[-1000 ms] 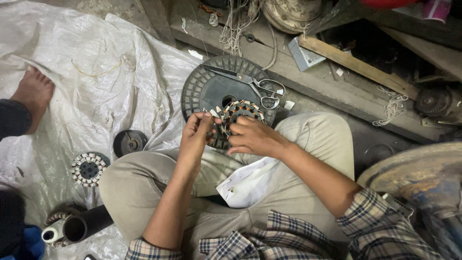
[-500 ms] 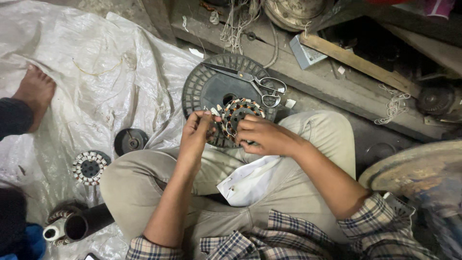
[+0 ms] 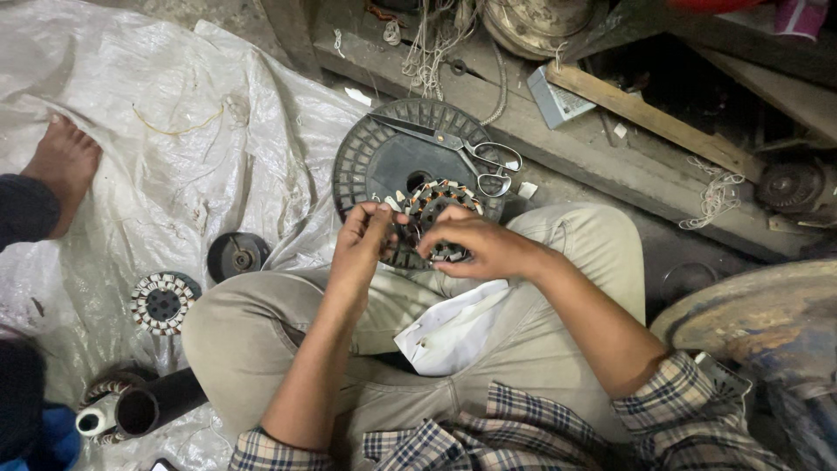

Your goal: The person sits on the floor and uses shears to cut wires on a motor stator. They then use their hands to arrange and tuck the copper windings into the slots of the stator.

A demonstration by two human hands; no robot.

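Motor winding ring (image 3: 440, 209), round with pale wrapped coils about a dark hub, sits over the person's knee, just in front of a black ribbed disc (image 3: 384, 161) on the floor. Right hand (image 3: 475, 247) is clenched on the ring's near edge, fingers curled over it. Left hand (image 3: 364, 240) meets the ring's left rim, fingertips pinched on a small pale piece there. Scissors (image 3: 462, 148) lie on the disc beyond the ring. A white cloth (image 3: 453, 327) rests in the lap. To the left, on a plastic sheet (image 3: 174, 131), lie a second coil ring (image 3: 161, 303) and a dark round cap (image 3: 237, 255); another person's bare foot (image 3: 63, 161) rests there too.
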